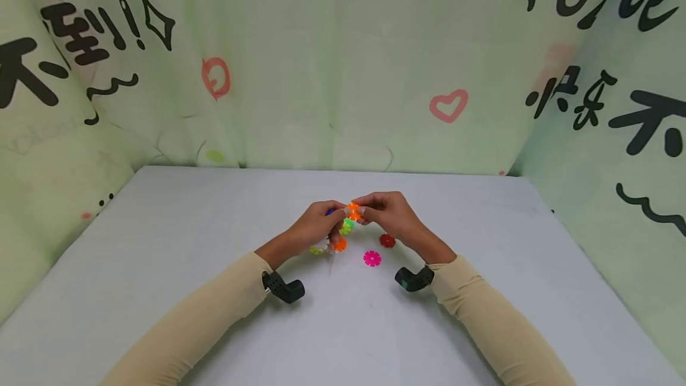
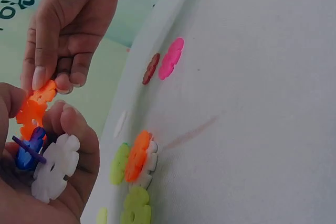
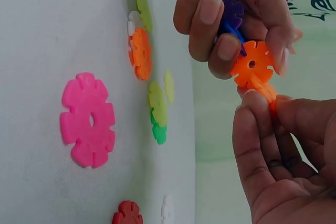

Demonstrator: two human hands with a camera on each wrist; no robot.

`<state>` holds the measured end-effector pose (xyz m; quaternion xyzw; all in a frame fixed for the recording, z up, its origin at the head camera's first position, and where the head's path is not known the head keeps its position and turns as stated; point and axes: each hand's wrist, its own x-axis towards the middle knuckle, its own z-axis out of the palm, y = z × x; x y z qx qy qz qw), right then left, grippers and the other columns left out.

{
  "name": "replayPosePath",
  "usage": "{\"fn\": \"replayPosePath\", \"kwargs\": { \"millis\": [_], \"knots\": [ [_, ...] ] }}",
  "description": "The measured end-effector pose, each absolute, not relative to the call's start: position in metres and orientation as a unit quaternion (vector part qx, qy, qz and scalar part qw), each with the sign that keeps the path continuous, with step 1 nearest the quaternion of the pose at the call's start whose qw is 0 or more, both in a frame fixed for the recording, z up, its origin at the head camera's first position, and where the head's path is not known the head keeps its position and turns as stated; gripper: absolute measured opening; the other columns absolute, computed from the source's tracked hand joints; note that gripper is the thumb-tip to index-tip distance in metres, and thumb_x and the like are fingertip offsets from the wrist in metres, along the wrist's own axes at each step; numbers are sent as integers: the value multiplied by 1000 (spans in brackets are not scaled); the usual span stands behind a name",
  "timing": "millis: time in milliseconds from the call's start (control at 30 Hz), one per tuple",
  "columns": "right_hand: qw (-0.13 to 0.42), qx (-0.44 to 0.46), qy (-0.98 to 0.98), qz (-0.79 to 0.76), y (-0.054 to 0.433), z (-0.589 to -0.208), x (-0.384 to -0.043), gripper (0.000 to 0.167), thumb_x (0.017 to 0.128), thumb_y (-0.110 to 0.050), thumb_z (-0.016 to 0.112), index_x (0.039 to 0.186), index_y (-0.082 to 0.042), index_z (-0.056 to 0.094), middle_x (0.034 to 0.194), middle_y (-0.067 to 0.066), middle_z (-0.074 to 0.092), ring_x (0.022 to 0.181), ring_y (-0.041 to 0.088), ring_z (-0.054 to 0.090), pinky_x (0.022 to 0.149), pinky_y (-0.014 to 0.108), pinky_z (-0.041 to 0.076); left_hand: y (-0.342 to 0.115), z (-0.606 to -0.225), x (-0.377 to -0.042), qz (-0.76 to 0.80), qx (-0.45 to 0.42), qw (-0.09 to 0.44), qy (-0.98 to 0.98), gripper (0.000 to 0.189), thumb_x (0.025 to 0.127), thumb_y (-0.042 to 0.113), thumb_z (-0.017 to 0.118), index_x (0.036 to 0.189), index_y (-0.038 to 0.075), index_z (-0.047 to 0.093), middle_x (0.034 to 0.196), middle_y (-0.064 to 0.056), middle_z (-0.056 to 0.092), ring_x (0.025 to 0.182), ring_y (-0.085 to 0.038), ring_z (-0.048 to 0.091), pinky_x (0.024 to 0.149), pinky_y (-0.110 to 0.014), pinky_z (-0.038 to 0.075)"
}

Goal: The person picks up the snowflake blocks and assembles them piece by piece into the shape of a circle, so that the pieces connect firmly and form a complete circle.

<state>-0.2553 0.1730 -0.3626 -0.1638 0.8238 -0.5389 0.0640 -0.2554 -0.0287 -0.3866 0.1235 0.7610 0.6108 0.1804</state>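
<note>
My left hand (image 1: 317,225) holds a small joined cluster of notched, flower-shaped plastic discs. In the right wrist view an orange disc (image 3: 259,51) of it faces the camera, beside a purple disc (image 3: 232,11). A blue disc (image 2: 26,158) and a white disc (image 2: 59,169) lie in the left palm. Thumb and fingers of my right hand (image 1: 393,213) pinch a second orange disc (image 3: 266,94), set crosswise at the notched edge of the first. Both hands meet above the table, fingertips close together.
A pink disc (image 1: 372,258) and a red disc (image 1: 387,240) lie on the white table (image 1: 343,332) below the right hand. Under the left hand are an orange disc (image 2: 137,156), yellow-green discs (image 2: 135,208) and a green one (image 3: 159,132). Printed curtains (image 1: 332,64) surround the table.
</note>
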Motion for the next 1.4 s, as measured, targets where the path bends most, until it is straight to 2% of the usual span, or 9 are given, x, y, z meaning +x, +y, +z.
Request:
{"fn": "replayPosePath", "kwargs": {
  "millis": [267, 433, 533, 633, 733, 867, 1000, 1233, 1400],
  "knots": [
    [82, -147, 809, -563, 167, -367, -256, 27, 96, -9, 62, 118, 4, 66, 99, 13, 70, 89, 38, 67, 82, 34, 55, -30, -393, -257, 613, 88, 151, 770, 28, 98, 29, 59, 106, 4, 66, 74, -8, 57, 60, -17, 52, 57, -25, 49],
    [77, -115, 826, -546, 169, -368, -258, 34, 98, -15, 58, 129, 0, 60, 111, 13, 67, 99, 36, 64, 90, 41, 51, -27, -396, -256, 626, 57, 146, 764, 25, 96, 25, 60, 103, 2, 66, 80, -10, 60, 61, -16, 53, 57, -23, 48],
    [76, -101, 840, -527, 171, -368, -259, 34, 98, -15, 56, 129, -2, 61, 117, 13, 65, 105, 35, 62, 94, 45, 48, -27, -397, -255, 634, 36, 156, 756, 24, 96, 22, 58, 110, 3, 65, 88, -9, 63, 62, -16, 53, 57, -22, 48],
    [74, -104, 858, -498, 175, -367, -262, 30, 98, -15, 58, 124, -2, 64, 115, 13, 66, 105, 34, 61, 93, 46, 48, -27, -397, -255, 643, 32, 157, 749, 29, 98, 22, 56, 122, 8, 64, 92, -9, 65, 61, -16, 52, 56, -22, 47],
    [63, -110, 877, -464, 180, -369, -267, 28, 97, -16, 61, 121, -3, 67, 113, 9, 67, 102, 30, 62, 89, 42, 50, -28, -395, -255, 653, 41, 158, 740, 34, 99, 21, 54, 131, 12, 61, 92, -9, 66, 60, -16, 51, 55, -22, 47],
    [50, -120, 898, -421, 189, -373, -275, 27, 97, -15, 61, 119, -2, 67, 114, 9, 67, 100, 25, 62, 84, 36, 52, -28, -393, -256, 652, 40, 164, 739, 35, 99, 21, 56, 132, 12, 61, 92, -9, 65, 60, -16, 51, 56, -22, 47],
    [40, -125, 915, -382, 196, -378, -283, 26, 96, -12, 61, 118, 1, 67, 112, 12, 67, 99, 26, 61, 84, 36, 52, -27, -393, -256, 652, 19, 158, 741, 33, 98, 21, 56, 128, 9, 63, 94, -8, 65, 60, -16, 52, 55, -22, 47],
    [56, -87, 930, -351, 201, -385, -295, 25, 94, -9, 62, 117, -1, 68, 109, 13, 65, 101, 28, 57, 86, 37, 51, -27, -394, -259, 670, -10, 153, 727, 24, 97, 21, 58, 111, 4, 66, 95, -13, 64, 56, -15, 50, 50, -20, 45],
    [61, -85, 931, -350, 203, -389, -299, 25, 92, -7, 64, 116, -1, 68, 108, 12, 65, 99, 27, 57, 86, 36, 51, -27, -395, -259, 674, -6, 155, 722, 28, 97, 32, 61, 105, 5, 65, 89, -12, 61, 54, -15, 49, 49, -21, 44]
  ]
}}
